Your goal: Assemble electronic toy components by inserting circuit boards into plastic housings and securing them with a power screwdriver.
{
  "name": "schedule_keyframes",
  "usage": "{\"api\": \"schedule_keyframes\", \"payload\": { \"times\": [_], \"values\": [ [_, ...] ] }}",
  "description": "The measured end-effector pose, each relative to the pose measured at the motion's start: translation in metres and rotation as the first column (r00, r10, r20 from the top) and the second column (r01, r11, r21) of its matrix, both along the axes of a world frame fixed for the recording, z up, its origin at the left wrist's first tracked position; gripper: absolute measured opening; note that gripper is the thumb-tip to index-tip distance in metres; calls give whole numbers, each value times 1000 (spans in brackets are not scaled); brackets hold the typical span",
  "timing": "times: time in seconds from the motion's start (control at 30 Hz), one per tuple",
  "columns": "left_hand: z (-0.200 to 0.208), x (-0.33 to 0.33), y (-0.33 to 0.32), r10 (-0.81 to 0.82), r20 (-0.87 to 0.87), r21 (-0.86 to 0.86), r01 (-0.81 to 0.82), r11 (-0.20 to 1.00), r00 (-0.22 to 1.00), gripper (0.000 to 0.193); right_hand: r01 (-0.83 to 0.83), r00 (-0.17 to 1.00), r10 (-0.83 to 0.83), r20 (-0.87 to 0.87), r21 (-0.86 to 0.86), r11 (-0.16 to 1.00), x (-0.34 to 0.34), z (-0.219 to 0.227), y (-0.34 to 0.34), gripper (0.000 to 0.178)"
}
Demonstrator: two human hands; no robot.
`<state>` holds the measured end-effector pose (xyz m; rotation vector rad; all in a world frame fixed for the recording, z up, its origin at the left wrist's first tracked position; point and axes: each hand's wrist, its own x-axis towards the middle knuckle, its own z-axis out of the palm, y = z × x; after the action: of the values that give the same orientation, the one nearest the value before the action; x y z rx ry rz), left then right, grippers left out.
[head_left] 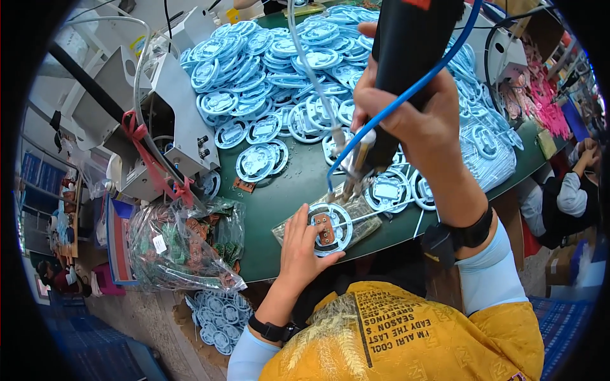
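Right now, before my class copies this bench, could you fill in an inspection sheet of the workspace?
Surface: green table, with a flat pad near its front edge.
Job's things: blue ring on the pad, brown board inside it; black tool above.
Clutter: large heap of blue rings; clear bag of circuit boards at left.
Hands: left hand on the ring, thumb and fingers apart; right hand wrapped around the tool.
Cables: blue hose crosses before the right hand; clear tube hangs left of the tool.
Surroundings: grey metal box at left; seated person at far right.
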<state>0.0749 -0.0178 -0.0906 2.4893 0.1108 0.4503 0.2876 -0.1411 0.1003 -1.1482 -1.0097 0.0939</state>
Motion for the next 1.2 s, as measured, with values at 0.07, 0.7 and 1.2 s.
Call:
{"api": "schedule_keyframes", "payload": {
  "times": [0.07,0.7,1.2],
  "values": [
    [-1,-1,0,10,2,0,-10,1000,1000,69,-10,999,10,-31,11,1000,-15,-5,6,52],
    [-23,3,-2,67,55,179,-76,981,996,25,63,998,-63,-8,-60,996,-41,6,7,43],
    [-31,5,-5,73,234,172,-115,978,969,12,136,990,-135,50,-18,991,-58,-8,35,36]
  ]
}}
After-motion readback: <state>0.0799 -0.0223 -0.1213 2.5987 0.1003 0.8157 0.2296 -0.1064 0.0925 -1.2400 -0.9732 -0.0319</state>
